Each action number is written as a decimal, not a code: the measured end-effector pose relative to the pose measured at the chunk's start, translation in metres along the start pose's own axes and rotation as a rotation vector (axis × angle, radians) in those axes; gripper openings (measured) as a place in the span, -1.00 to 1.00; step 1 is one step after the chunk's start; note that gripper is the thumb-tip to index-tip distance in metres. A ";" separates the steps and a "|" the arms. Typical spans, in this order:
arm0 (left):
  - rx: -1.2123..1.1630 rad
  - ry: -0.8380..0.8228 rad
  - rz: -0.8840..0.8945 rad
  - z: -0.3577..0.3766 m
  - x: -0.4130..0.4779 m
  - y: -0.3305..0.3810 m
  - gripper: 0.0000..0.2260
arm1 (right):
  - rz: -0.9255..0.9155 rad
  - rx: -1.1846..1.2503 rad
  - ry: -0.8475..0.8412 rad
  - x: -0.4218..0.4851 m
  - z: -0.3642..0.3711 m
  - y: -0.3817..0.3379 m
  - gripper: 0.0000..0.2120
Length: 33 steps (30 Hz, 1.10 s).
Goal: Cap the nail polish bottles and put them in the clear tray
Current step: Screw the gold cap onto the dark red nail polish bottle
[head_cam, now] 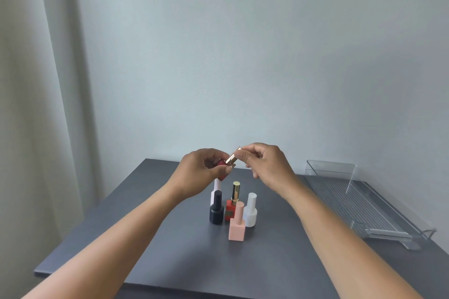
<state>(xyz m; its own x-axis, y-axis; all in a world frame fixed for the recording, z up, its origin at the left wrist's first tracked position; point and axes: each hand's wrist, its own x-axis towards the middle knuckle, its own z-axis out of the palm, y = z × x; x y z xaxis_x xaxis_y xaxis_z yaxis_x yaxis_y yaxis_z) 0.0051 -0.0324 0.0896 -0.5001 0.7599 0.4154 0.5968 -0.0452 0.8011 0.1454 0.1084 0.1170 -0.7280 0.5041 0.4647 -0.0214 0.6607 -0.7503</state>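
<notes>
— Nearest the lens: both forearms (109, 245), reaching in over the dark table (145, 226). Holding what?

— Left hand (201, 172) curled round a small red bottle (221, 165), raised above the cluster. Right hand (267, 165) pinching the gold cap (232, 156) near its far end, between thumb and fingertips.

— Seated yet?

— Cannot tell. Lower end of the cap right at the bottle's neck, touching or nearly so; threads hidden by the fingers.

— Axis?

— Tilted. Runs from the neck, low and left, up and rightward into the right hand. Probably calls for a twist along that slant, with the left hand bracing.

— And after that, which way?

— Rightward. Clear tray (364, 204) well apart from both hands, at the right side of the table, long side running from far to near. Right hand the nearer, so likely a pass across or a long reach from the left.

— The others?

— Standing just below the hands, close together, capped by the look of it: black bottle (216, 211), pink bottle (237, 224), white bottle (251, 211), gold-capped red bottle (230, 210), and a pale bottle (216, 188) half hidden behind the black.
</notes>
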 end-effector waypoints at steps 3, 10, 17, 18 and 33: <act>-0.057 0.002 -0.052 -0.003 -0.014 -0.007 -0.90 | 0.022 0.004 -0.002 -0.010 -0.001 0.003 -0.80; -0.141 0.027 -0.208 -0.001 -0.055 -0.033 -0.89 | 0.122 0.014 -0.083 -0.041 0.002 0.023 -0.86; -0.132 -0.022 -0.254 0.014 -0.083 -0.047 -0.89 | 0.185 -0.078 -0.111 -0.061 0.017 0.043 -0.74; -0.120 -0.027 -0.255 0.016 -0.085 -0.048 -0.89 | 0.190 -0.093 -0.110 -0.063 0.019 0.045 -0.73; 0.038 -0.026 -0.288 0.028 -0.091 -0.060 -0.80 | 0.134 -0.100 -0.113 -0.073 0.035 0.055 -0.90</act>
<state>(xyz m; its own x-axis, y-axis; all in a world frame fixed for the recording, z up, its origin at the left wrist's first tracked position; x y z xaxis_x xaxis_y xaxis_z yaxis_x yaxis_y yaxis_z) 0.0326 -0.0814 -0.0079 -0.6365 0.7541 0.1620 0.4560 0.1984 0.8676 0.1733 0.0890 0.0252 -0.7922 0.5294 0.3035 0.1450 0.6464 -0.7491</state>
